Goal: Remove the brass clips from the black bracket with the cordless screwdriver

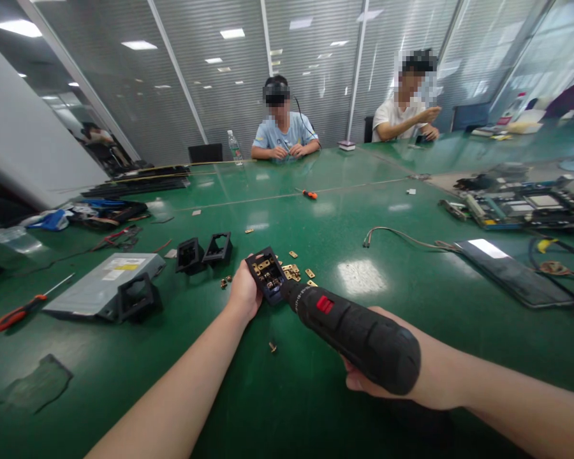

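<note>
My left hand (245, 288) is closed around a small black plastic housing (269, 294) that has brass parts inside. In my right hand (363, 376) is a black cordless drill (358, 331) with a red switch on top. Its tip reaches the near right side of the housing; whether it sits on a screw I cannot tell. Several flat brass plates (293, 273) lie just beyond the housing, and a few small brass screws (225, 281) lie left of my left hand. A single screw (272, 347) rests on the green table (277, 408) nearer to me.
Black plastic frames (217, 248) stand to the left, and another frame (136, 298) leans by a silver disc drive (105, 284). An orange screwdriver (19, 313) lies far left, a second screwdriver (309, 194) ahead. Circuit boards (530, 203) and a dark flat device (514, 274) lie right. Two people sit opposite.
</note>
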The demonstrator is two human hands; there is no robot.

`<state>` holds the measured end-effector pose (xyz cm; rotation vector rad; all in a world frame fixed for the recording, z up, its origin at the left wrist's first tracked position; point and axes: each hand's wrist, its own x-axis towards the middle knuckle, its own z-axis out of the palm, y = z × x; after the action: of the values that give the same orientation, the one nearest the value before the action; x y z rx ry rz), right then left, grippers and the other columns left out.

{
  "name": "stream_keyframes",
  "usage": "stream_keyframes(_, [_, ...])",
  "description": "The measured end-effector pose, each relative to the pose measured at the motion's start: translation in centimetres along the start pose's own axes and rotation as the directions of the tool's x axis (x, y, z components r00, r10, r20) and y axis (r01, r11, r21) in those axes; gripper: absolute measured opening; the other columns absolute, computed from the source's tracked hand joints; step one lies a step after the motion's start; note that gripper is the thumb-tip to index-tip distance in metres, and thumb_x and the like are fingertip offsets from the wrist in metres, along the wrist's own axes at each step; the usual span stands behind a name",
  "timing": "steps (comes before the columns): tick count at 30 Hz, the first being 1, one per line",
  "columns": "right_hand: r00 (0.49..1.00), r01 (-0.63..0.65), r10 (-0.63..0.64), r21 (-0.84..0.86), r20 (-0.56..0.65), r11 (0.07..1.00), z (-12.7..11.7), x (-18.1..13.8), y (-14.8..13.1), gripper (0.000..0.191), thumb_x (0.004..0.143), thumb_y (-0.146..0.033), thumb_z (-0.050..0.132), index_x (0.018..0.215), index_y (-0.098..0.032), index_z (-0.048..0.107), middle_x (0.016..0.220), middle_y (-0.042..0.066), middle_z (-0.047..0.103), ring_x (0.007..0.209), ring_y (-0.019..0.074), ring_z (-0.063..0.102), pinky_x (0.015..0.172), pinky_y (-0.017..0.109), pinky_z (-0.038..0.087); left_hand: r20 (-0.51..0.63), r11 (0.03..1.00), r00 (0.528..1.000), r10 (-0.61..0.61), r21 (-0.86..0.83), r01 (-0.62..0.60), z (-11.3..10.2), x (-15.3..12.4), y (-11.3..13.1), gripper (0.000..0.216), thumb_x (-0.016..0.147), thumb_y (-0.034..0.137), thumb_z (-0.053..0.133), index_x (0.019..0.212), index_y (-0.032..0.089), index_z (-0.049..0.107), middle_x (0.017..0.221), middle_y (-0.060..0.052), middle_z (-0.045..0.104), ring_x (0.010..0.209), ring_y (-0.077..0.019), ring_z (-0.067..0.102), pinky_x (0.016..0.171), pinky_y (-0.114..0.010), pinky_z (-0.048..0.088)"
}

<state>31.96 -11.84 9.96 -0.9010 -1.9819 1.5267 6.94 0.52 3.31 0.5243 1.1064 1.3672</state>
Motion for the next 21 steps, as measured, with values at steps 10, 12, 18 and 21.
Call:
stream_keyframes(10, [1.000,0.019,-0.019,-0.046,-0.005,0.999,-0.23,0.17,0.57,0.026,0.077,-0.029,0.075,0.078,-0.021,0.050,0.072,0.000,0.058,0.063,0.0153,0.053,0.058,0.027,0.047,0.005,1.000,1.000,-0.004,-0.021,0.004,-0.01,-0.06,0.00,0.034,0.095,0.039,0.045,0.097,0.015,0.069,0.079,-0.009,0.075,0.072,-0.0241,0.073,0.073,-0.041,0.062])
stream_keyframes(12, [1.000,0.001,0.000,-0.041,0.006,0.999,-0.22,0.18,0.47,0.027,0.077,-0.029,0.076,0.078,-0.020,0.050,0.073,0.001,0.059,0.065,0.0156,0.054,0.058,0.026,0.047,0.009,1.000,1.000,-0.001,-0.016,0.002,-0.07,0.00,-0.05,0.035,0.095,0.040,0.045,0.096,0.014,0.069,0.078,-0.009,0.075,0.072,-0.0246,0.073,0.073,-0.041,0.062])
stream_keyframes(18, [1.000,-0.020,0.020,-0.031,-0.011,0.999,0.01,-0.04,0.80,0.026,0.076,-0.029,0.075,0.077,-0.021,0.050,0.071,0.001,0.058,0.062,0.0150,0.051,0.054,0.025,0.043,0.006,1.000,1.000,0.011,-0.015,-0.011,-0.21,0.10,-0.17,0.033,0.094,0.038,0.046,0.095,0.015,0.069,0.078,-0.010,0.075,0.071,-0.0260,0.073,0.071,-0.042,0.062])
stream_keyframes(21, [1.000,-0.024,0.024,-0.024,-0.015,0.999,0.05,0.04,0.67,0.027,0.074,-0.030,0.074,0.076,-0.021,0.049,0.070,0.000,0.057,0.061,0.0147,0.050,0.054,0.026,0.042,0.031,1.000,0.999,0.019,-0.001,-0.019,-0.22,0.08,-0.12,0.034,0.095,0.038,0.044,0.094,0.015,0.069,0.077,-0.010,0.075,0.070,-0.0251,0.073,0.070,-0.041,0.062])
